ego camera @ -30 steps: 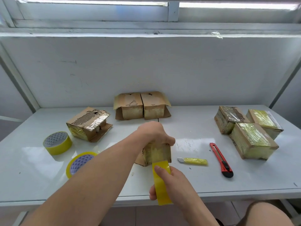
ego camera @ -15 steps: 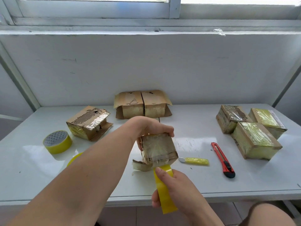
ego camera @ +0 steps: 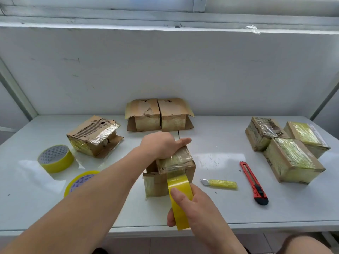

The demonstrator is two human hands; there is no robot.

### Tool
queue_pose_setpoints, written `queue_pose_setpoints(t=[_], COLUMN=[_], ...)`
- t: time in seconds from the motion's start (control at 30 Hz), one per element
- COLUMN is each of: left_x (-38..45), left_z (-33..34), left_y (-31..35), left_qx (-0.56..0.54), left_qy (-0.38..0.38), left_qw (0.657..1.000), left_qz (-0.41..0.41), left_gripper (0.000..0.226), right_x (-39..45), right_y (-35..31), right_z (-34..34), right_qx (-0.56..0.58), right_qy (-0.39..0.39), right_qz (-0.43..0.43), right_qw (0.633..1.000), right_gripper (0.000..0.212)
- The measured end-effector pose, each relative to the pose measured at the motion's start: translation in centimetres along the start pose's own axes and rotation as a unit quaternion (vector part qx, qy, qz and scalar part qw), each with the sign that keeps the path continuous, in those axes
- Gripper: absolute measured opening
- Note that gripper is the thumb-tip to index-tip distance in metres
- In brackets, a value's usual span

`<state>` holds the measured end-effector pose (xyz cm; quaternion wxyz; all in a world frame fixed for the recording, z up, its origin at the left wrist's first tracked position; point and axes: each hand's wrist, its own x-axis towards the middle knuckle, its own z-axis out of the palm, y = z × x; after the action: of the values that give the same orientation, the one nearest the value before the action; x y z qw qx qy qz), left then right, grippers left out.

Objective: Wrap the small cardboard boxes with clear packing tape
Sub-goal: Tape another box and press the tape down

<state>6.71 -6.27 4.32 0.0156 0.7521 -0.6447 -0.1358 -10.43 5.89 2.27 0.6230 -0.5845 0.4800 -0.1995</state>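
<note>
Between both hands [ego camera: 163,146] [ego camera: 192,204] sits the taped box [ego camera: 176,162].

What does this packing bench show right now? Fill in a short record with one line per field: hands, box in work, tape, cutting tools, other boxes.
left hand: left hand grips the top of the box in work
right hand: right hand holds the tape roll against the box's near side
box in work: partly taped, flap open at left
spare tape: two rolls at left on the table
cutting tools: red utility knife; yellow-wrapped blade
other boxes: three wrapped boxes at right; two at back; one torn box at left
</note>
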Motion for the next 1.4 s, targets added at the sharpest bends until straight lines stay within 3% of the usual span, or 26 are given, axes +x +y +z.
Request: queue_pose_setpoints(t=[0.13, 0.2, 0.3, 0.37, 0.43, 0.57, 0.67, 0.73, 0.9, 1.07, 1.4], left_x=[0.2, -0.7, -2.6, -3.6, -4.8, -7.0, -6.3, -5.8, -4.7, -2.9, 0.8], left_z=[-0.9, -0.9, -0.5, -0.3, 0.1, 1.1, 1.1, 1.5, 3.2, 0.9, -2.4], left_y=[-0.1, 0.3, 1.1, 1.7, 2.5, 2.9, 2.6, 2.6, 1.4, 1.7, 1.1], left_qx=[0.019, 0.069, 0.181, 0.194, 0.161, 0.098, 0.069, 0.077, 0.093, 0.091, 0.059], left_qy=[0.03, 0.119, 0.227, 0.22, 0.18, 0.042, 0.009, 0.029, 0.202, 0.161, 0.055], left_qw=[0.999, 0.989, 0.947, 0.944, 0.962, 0.993, 0.997, 0.996, 0.972, 0.98, 0.996], left_qz=[0.018, 0.047, 0.134, 0.149, 0.13, 0.052, 0.037, 0.037, 0.076, 0.078, 0.037], left_gripper=[0.078, 0.064, 0.046, 0.042, 0.047, 0.108, 0.121, 0.118, 0.081, 0.063, 0.061], right_x=[0.5, 0.7, 0.4, 0.3, 0.3, 0.5, 0.4, 0.4, 0.6, 0.8, 1.9], right_y=[0.3, 0.0, 0.2, 0.6, 0.8, 0.4, 0.9, 1.1, 0.6, -0.5, -2.1], right_z=[0.6, 0.7, 0.4, 0.2, 0.2, 0.3, 0.6, 0.9, 1.0, 0.5, 0.2], right_qx=[-0.005, -0.008, 0.007, 0.017, 0.013, 0.004, -0.019, -0.018, -0.029, -0.047, -0.043], right_qy=[0.018, 0.014, -0.001, 0.001, 0.004, -0.018, -0.03, -0.012, 0.016, 0.044, 0.071], right_qz=[-0.002, 0.007, 0.016, 0.014, 0.004, -0.018, -0.035, -0.039, -0.024, -0.028, -0.019], right_qw=[1.0, 1.0, 1.0, 1.0, 1.0, 1.0, 0.999, 0.999, 0.999, 0.998, 0.996], right_gripper=[0.023, 0.024, 0.023, 0.023, 0.023, 0.024, 0.015, 0.016, 0.022, 0.02, 0.027])
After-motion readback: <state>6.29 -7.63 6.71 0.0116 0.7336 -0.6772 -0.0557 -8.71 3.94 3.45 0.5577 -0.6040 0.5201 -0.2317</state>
